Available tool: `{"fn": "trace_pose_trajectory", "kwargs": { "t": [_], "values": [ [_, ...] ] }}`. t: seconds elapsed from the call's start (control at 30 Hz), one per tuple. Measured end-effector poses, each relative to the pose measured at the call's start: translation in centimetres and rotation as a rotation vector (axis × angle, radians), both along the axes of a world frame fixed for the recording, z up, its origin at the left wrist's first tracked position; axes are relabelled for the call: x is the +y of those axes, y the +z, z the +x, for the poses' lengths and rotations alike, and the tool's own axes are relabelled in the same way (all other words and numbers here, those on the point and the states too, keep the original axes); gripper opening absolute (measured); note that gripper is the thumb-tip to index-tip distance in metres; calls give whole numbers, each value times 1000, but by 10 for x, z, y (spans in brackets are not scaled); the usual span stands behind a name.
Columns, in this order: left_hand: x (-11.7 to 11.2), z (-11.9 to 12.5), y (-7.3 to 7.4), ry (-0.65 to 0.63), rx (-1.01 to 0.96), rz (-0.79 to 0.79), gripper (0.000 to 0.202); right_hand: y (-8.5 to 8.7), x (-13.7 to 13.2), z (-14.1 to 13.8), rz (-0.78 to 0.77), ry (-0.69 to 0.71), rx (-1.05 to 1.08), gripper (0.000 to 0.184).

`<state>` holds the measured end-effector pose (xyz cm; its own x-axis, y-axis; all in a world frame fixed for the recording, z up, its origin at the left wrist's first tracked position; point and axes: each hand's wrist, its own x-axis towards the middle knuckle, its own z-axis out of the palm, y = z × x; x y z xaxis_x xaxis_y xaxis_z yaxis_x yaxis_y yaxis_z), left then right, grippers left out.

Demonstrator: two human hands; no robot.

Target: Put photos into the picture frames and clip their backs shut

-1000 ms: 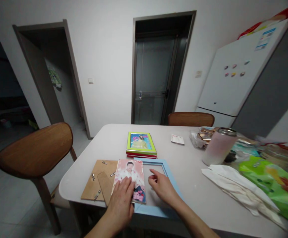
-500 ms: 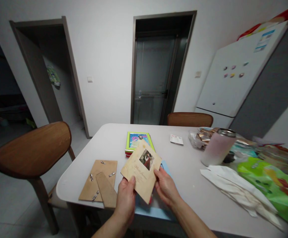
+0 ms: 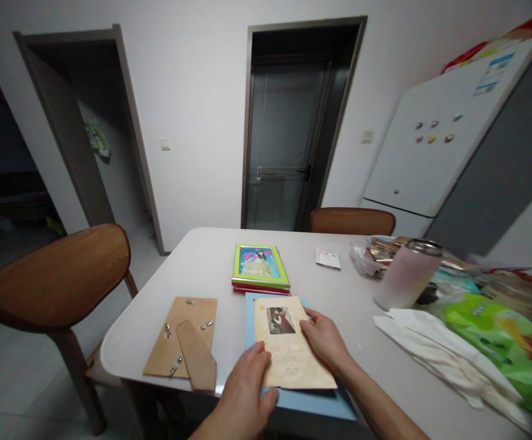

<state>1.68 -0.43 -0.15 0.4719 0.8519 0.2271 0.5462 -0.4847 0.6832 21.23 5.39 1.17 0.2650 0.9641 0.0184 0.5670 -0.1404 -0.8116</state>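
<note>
Across a smooth, glossy white tabletop (image 3: pixel 201 263), a tan rectangular fibreboard backing (image 3: pixel 162 351) with metal clips lies leftmost; the left hand (image 3: pixel 245 391), fingers together, thumb spread, touches a cream printed paper sheet (image 3: pixel 288 360) lying over a pale-blue rectangular frame (image 3: pixel 250 324); the right hand (image 3: pixel 325 339) pinches the sheet's right edge.

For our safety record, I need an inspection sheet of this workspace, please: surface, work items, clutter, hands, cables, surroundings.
Surface: pale table, rounded corners.
Work items: cream printed sheet over light-blue frame; brown backing board to their left, clips showing.
Clutter: green-rimmed frame topping a stack; pink bottle, white cloth and green bag on the right.
Hands: left hand at the sheet's left edge, right hand at its right edge; grip firmness unclear.
Cables: nothing seen.
Surroundings: two wooden chairs, white refrigerator.
</note>
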Motion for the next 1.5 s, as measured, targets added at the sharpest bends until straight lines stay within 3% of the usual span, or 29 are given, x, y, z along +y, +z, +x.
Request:
{"fn": "trace_pose_trajectory", "kwargs": {
  "t": [0.17,0.3,0.37,0.47,0.63,0.73,0.8,0.9,0.97,1.07,1.23,1.37,1.5],
  "values": [
    [0,3,12,-68,228,59,41,-5,-3,-1,62,-60,-285,31],
    [-2,8,16,-86,260,69,40,-11,-6,0,76,-67,-646,30],
    [-2,-3,15,-111,242,80,44,-11,-8,1,69,-52,-715,31],
    [3,-44,11,-48,246,124,55,-2,-16,-7,141,18,-676,33],
    [19,-136,2,297,446,109,70,17,-35,-76,256,426,-507,28],
    [23,-167,-7,284,449,145,66,18,-38,-133,251,567,-514,37],
    [24,-177,-12,261,399,184,56,14,-36,-163,232,578,-518,52],
    [24,-182,-12,271,339,194,45,7,-33,-186,208,597,-456,58],
    [23,-179,-7,284,308,195,43,8,-34,-183,217,620,-357,57],
    [19,-155,5,266,240,242,41,17,-43,-151,269,606,-227,60],
    [9,-69,26,61,154,310,39,29,-70,-63,261,480,-208,48],
    [7,-9,31,-62,212,203,34,18,-82,-10,182,356,-280,36],
    [12,12,27,-85,253,140,27,1,-80,7,199,292,-384,36]
  ]
}}
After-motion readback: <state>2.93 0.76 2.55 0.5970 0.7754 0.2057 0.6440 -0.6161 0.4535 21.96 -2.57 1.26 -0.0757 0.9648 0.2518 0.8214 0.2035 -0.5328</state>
